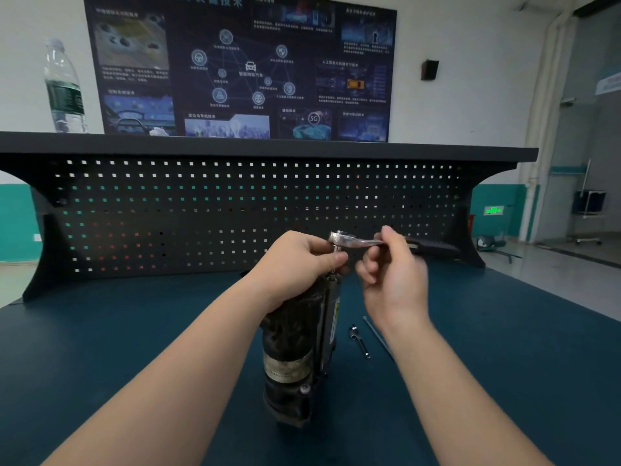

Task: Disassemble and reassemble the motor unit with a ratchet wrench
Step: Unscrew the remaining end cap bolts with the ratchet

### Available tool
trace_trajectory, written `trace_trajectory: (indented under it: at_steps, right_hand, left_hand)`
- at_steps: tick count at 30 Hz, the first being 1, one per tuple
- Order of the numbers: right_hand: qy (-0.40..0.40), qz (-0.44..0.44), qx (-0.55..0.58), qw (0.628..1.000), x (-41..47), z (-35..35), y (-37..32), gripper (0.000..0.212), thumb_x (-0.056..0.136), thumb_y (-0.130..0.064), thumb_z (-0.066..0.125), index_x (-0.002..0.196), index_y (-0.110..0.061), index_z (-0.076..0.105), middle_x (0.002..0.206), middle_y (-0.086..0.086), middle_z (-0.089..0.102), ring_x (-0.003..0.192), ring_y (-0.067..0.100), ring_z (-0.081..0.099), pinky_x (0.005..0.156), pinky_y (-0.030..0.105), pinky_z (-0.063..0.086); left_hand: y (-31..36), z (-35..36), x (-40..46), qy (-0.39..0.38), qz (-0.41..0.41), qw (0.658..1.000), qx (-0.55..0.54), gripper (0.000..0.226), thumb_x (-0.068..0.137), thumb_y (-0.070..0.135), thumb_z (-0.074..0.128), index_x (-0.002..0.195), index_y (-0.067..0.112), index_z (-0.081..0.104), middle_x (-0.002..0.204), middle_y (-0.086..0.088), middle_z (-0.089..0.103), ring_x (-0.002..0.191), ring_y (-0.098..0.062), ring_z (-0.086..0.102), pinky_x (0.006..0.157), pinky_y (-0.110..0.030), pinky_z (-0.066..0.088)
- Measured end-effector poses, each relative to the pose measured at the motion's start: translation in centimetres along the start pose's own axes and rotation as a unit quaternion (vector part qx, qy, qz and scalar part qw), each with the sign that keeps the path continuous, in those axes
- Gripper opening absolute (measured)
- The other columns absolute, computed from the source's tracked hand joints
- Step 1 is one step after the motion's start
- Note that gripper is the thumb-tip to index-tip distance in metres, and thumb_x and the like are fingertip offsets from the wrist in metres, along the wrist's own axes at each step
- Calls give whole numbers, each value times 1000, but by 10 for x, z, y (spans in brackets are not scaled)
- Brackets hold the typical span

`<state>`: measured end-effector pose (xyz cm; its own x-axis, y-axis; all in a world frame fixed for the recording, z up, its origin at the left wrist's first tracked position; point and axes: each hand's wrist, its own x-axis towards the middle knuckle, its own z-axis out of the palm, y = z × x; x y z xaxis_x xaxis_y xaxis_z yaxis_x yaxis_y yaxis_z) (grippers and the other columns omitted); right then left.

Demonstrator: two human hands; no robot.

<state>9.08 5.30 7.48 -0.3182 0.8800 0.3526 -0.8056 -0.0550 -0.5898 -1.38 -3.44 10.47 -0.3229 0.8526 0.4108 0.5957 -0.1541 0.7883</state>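
Motor unit [299, 344], upright: left hand [299, 260] grips top; right hand [391, 264] pinches ratchet wrench [356, 242] at 3 o'clock (keep socket square, strokes short).

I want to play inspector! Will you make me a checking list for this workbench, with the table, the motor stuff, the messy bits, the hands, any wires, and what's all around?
Surface: dark blue-green bench top, with a black pegboard back.
Job's things: motor unit stands upright on the bench; ratchet wrench head sits at its top end.
Clutter: small socket piece and long thin bolt lie right of the motor.
Grippers: left hand grips the motor's top under the wrench head; right hand pinches the wrench shaft.
Cables: nothing seen.
Surroundings: water bottle on the top shelf, dark poster on the wall, green exit sign at right.
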Motion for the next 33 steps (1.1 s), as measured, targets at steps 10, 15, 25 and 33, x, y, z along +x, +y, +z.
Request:
trace_trajectory:
  at_steps: [10, 15, 25, 33]
  right_hand:
    - [-36, 130, 51, 990, 12, 0, -14, 19, 93, -11, 49, 74, -8, 47, 48, 0, 44, 36, 8, 34, 34, 18, 25]
    - [-4, 36, 35, 999, 1, 4, 0, 21, 93, -10, 51, 72, -10, 48, 50, 1, 44, 37, 10, 36, 35, 19, 27]
    - [0, 64, 14, 998, 8, -2, -6, 23, 97, -16, 51, 75, -9, 53, 50, 1, 49, 40, 9, 41, 36, 19, 29]
    - [21, -15, -2, 1000, 2, 1, 6, 24, 94, -16, 54, 70, -15, 51, 51, 0, 48, 39, 10, 42, 36, 20, 30]
  left_hand:
    - [1, -4, -2, -33, 3, 999, -15, 12, 92, 22, 64, 92, 24, 75, 84, 11, 76, 77, 8, 66, 69, -5, 46]
    - [0, -3, -1, -6, -5, 1000, 3, 10, 90, 26, 66, 85, 26, 76, 79, 13, 75, 73, 7, 66, 69, -9, 47]
    - [0, 2, 3, -18, -14, 1000, 8, 10, 90, 25, 67, 89, 24, 76, 81, 10, 76, 73, 4, 66, 78, -18, 50]
    - [-1, -1, 4, 0, -22, 999, 27, 10, 86, 25, 71, 82, 19, 77, 75, 9, 75, 66, 5, 65, 64, -7, 49]
